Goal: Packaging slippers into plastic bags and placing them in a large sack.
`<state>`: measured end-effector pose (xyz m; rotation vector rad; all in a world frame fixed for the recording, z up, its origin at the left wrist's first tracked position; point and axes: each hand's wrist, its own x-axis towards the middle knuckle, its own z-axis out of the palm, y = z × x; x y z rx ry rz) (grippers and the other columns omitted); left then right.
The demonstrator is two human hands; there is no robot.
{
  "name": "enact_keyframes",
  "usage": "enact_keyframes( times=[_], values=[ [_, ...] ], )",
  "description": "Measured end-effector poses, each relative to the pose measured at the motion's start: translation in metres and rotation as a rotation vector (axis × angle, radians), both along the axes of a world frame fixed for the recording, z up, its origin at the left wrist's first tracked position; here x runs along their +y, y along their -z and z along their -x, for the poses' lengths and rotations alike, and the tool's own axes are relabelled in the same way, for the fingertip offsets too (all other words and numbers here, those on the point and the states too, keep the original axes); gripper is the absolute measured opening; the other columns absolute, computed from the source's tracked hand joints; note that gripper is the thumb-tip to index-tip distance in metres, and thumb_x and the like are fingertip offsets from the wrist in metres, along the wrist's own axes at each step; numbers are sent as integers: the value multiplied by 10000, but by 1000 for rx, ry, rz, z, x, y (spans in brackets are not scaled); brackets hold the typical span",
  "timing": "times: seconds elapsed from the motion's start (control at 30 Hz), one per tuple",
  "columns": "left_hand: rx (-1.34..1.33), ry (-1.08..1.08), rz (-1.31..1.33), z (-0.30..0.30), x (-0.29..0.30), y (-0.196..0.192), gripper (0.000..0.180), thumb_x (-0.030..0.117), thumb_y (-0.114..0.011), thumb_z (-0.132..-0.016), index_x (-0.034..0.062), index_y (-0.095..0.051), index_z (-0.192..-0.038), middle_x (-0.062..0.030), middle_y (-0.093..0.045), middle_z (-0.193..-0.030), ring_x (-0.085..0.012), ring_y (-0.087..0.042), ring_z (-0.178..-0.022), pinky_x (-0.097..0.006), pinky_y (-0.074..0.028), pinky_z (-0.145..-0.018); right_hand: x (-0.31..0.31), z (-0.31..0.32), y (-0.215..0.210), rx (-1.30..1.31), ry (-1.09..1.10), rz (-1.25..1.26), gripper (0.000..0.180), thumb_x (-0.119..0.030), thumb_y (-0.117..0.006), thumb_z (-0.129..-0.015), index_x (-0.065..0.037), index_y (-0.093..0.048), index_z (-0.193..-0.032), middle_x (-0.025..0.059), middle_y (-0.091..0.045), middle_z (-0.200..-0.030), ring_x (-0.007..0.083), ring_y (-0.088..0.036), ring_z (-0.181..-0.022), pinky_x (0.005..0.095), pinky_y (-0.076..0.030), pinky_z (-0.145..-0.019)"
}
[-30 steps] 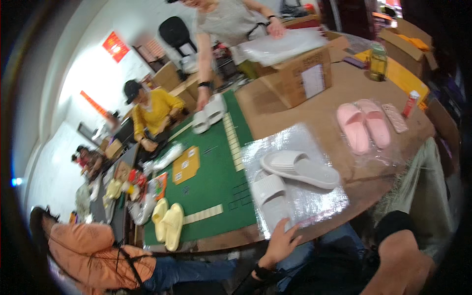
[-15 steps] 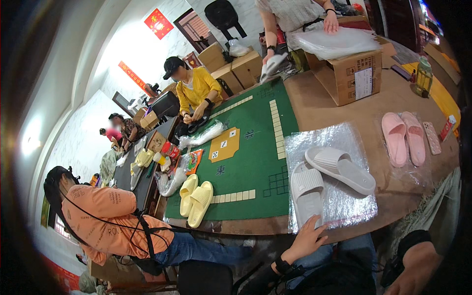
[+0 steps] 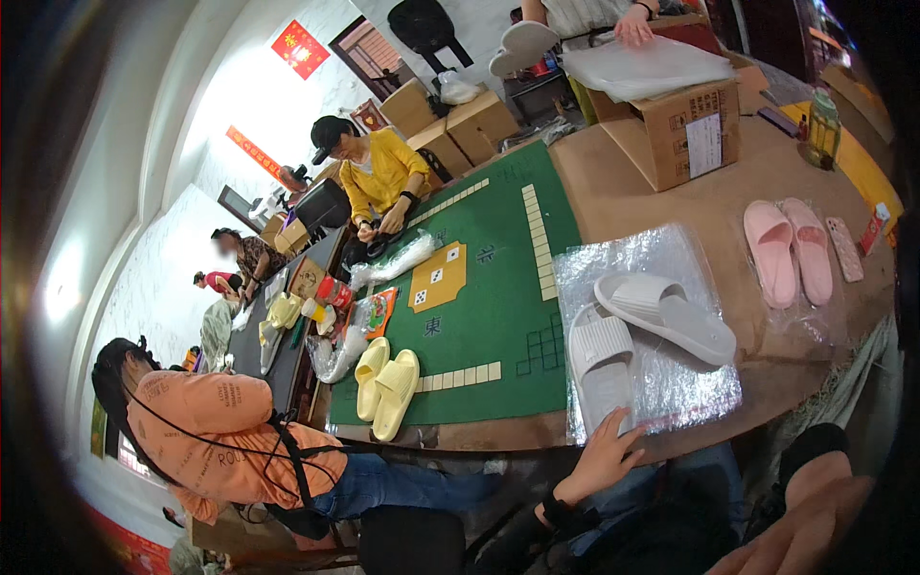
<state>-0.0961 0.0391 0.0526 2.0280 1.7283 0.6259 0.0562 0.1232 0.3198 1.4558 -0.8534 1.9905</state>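
A pair of grey slippers lies on a clear plastic bag [image 3: 704, 398] at the table's near edge. The left grey slipper [image 3: 602, 355] points away from me, while the other grey slipper [image 3: 671, 316] rests at a slant, its toe overlapping the first one's. My left hand [image 3: 602, 458] is at the left slipper's heel, fingers spread and fingertips touching or just over it; nothing is gripped. Low at the right rim, my right hand [image 3: 810, 527] is off the table near my lap, fingers stretched out, with no held thing visible. Its fingertips are partly lost in the dark rim.
Pink slippers [image 3: 788, 254] in plastic lie right, beside a pink phone case [image 3: 844, 249]. A cardboard box [image 3: 685, 134] topped with plastic bags [image 3: 644, 67] stands behind. Yellow slippers [image 3: 386, 388] and rows of tiles lie on the green mat [image 3: 508, 331]. Co-workers sit left and far.
The view has shifted slightly. My right hand has swung inward with its fingers extending; my left stays by the heel. Across the table, a person's slippers have been raised and turned soles out.
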Motion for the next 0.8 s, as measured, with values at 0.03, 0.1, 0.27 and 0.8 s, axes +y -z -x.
enact_keyframes(
  times=[0.03,0.1,0.27,0.8],
  values=[
    [22,-20,27,-1,-1,0,420,257,-607,-881,86,-540,-1259,-245,-359,-1374,-425,-330,-1301,-474,-312,-1065,-1,-2,2,1,10,15,595,-451,-489,-948,95,-553,-1175,328,-511,-1221,460,-566,-1034,565,-453,-856],
    [32,-4,26,0,1,1,430,250,-615,-879,87,-533,-1269,-254,-346,-1371,-437,-338,-1286,-471,-322,-1055,-2,-5,5,3,29,44,596,-453,-489,-948,95,-554,-1174,328,-512,-1219,460,-566,-1033,566,-453,-855],
    [55,15,55,2,2,-3,451,229,-618,-879,86,-516,-1295,-271,-326,-1375,-452,-332,-1282,-468,-310,-1061,-3,-14,11,11,59,96,598,-456,-488,-947,95,-556,-1170,330,-514,-1215,461,-567,-1031,568,-453,-853],
    [25,9,24,2,1,1,440,228,-624,-875,103,-530,-1286,-279,-330,-1382,-458,-326,-1289,-463,-299,-1071,-5,-13,8,1,79,124,605,-466,-486,-945,96,-563,-1157,334,-520,-1200,464,-569,-1024,573,-455,-845]
  ],
)
